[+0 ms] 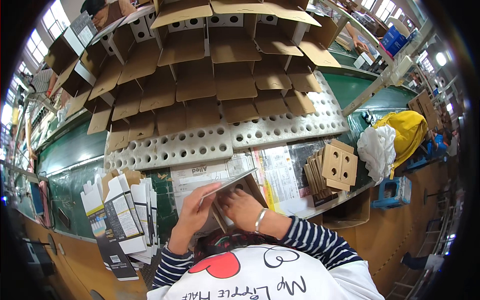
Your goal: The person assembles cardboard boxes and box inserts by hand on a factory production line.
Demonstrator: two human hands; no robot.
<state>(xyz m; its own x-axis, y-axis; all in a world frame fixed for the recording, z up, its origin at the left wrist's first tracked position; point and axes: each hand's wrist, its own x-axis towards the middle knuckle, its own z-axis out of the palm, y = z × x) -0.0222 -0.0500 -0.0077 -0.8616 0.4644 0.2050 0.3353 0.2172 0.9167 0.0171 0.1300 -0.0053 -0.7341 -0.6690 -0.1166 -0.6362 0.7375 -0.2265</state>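
Note:
My left hand (196, 209) is closed round the left side of a small open cardboard box (256, 192), held tilted in front of my chest. My right hand (241, 209), with a silver bangle at its wrist, reaches into the box's opening. Its fingers are bent and bunched, and their tips are partly hidden. A dark round hole shows inside the box beyond the fingers. On the left lies a stack of flat printed cartons (122, 217), white, black and yellow. To the right stand several brown cardboard inserts (340, 165) with round holes.
Rows of open brown boxes (190, 80) rise ahead on white foam boards (200, 142) full of holes. Printed sheets (280, 175) cover part of the green table (165, 187). A white bag (377, 150), yellow cloth (407, 132) and blue stool (392, 192) are at right. Other people work beyond.

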